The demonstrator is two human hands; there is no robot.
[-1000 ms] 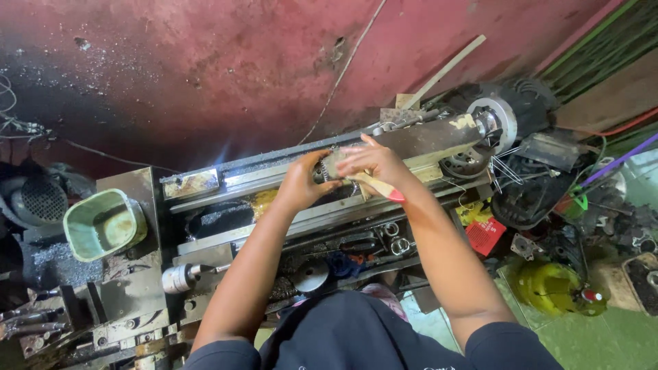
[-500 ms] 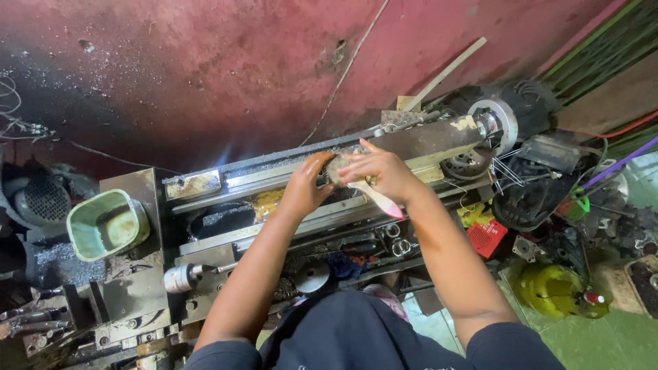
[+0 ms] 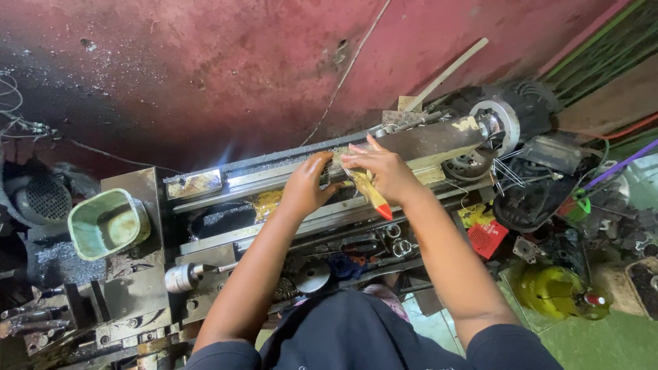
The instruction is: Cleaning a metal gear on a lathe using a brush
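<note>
We have both hands up on the long grey metal lathe bed [image 3: 288, 179] that runs slantwise under the stained red wall [image 3: 205, 68]. Our left hand [image 3: 306, 185] is cupped over the rough, chip-covered part [image 3: 336, 164] that sits on the bed between the 2 hands, fingers curled onto it. Our right hand [image 3: 384, 171] lies just beside it, fingers stretched toward the same spot, and it grips a yellow-handled brush with a red tip [image 3: 373, 195] whose handle points back toward our body. The hands are almost touching each other.

What could go wrong, as we judge it: the fingers lie close to the round silver chuck and motor end [image 3: 497, 127] to our right, and if that end turned, a fingertip or the bristles could be drawn in. Metal chips on the bed may cut bare skin. The brush handle hangs out over the lower rails, so a quick pull back could knock it against the small metal rings and fittings [image 3: 394, 236] below.

Room to move is narrow. The wall closes the far side, the chuck blocks the right, and the pale green plastic tub [image 3: 108, 223] stands well apart to the left at the bed's other end. The freest way is along the bed toward that tub, or straight back toward us above the rails. A yellow bottle [image 3: 558, 291] on the floor lies well clear.
</note>
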